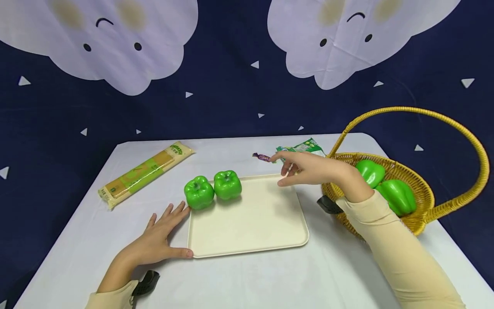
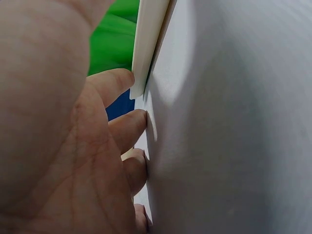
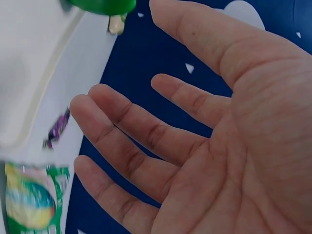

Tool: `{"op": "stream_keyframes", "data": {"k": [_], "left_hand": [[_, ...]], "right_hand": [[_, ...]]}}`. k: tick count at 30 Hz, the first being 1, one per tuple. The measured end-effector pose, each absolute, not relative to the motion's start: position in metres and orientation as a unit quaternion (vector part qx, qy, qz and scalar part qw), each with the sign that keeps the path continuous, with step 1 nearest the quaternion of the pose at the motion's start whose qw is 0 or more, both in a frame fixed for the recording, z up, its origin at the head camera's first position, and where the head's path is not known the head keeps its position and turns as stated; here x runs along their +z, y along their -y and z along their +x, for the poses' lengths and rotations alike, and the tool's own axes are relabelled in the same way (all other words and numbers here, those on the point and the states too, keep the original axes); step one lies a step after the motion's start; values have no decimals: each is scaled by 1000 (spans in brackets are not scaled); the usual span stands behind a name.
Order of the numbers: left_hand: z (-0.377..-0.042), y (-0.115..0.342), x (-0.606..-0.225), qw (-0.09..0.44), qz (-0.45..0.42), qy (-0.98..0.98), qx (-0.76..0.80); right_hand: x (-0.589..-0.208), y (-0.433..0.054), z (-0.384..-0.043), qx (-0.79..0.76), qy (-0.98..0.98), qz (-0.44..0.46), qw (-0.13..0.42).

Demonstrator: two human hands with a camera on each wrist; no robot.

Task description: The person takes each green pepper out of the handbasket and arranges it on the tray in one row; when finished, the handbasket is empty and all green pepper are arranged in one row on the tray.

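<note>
We've got a shallow cream tray [image 1: 254, 223] with one green pepper [image 1: 199, 193] and a second green pepper [image 1: 228, 185] sitting side by side at its far left corner. The left hand [image 1: 160, 240] is spread wide along the tray's left side, thumb at the near corner and index fingertip at the rim beside the closer pepper; it isn't pinching anything. The right hand [image 1: 308, 167] hangs near the far right corner, loosely bent, thumb apart from the fingers, nothing in it, and both peppers are well off to its left. Honestly, the peppers look like glossy plastic to us, so we'd guess light, stiff, a bit slippery and hard to bruise. We'd grab one around its fat sides, not the top. The tray seems light and rigid too, and its raised rim looks like the spot to hold.
</note>
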State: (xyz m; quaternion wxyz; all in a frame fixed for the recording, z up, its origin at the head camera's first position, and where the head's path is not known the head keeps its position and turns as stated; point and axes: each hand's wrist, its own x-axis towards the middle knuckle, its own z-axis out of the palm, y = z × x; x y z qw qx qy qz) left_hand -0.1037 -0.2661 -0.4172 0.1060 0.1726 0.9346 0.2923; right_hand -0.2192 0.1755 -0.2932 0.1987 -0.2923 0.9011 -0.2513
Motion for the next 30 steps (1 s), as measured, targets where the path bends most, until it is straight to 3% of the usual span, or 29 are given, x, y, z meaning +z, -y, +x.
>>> {"op": "stream_keyframes", "data": {"k": [18, 30], "left_hand": [[-105, 269, -420, 109, 172, -934, 292], [-105, 267, -419, 109, 174, -934, 293]], "right_hand": [[-271, -257, -202, -236, -933, -228, 145], [-276, -300, -205, -211, -946, -182, 165]]}}
